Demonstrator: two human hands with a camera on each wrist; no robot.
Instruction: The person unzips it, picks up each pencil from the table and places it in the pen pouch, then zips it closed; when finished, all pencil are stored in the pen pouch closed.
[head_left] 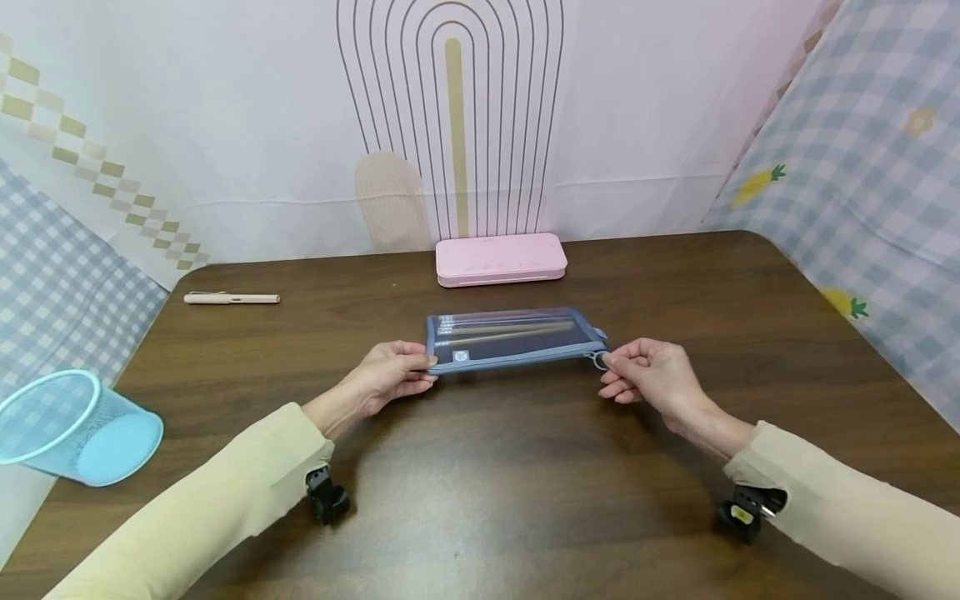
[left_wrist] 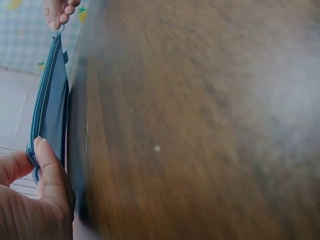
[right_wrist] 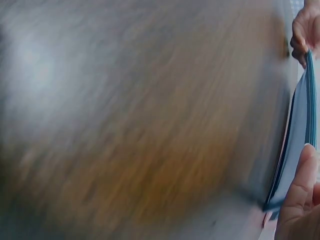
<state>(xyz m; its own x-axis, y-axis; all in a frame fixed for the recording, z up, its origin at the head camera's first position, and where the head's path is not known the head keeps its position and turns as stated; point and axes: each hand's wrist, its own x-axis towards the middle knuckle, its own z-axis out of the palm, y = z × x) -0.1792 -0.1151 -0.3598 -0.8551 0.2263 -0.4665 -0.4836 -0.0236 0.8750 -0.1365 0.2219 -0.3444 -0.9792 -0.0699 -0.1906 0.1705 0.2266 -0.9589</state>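
Note:
A blue zip pencil pouch (head_left: 517, 340) with a clear window is held slightly tilted over the table; several pencils (head_left: 480, 329) show through it. My left hand (head_left: 390, 372) pinches its near left corner between thumb and fingers. In the left wrist view the thumb and a finger grip the zipper end of the pouch (left_wrist: 47, 100). At the other end, my right hand (head_left: 651, 373) pinches the ring-shaped zipper pull (head_left: 599, 359). The zipper slider sits at that right end. In the right wrist view my right fingers partly hide the pull.
Behind the pouch lies a pink case (head_left: 501, 260) at the back edge of the brown table (head_left: 480, 483). A pale pen (head_left: 232, 298) lies at the back left. A light blue mesh basket (head_left: 120, 442) lies tipped at the left edge. Patterned cloth hangs behind and on both sides.

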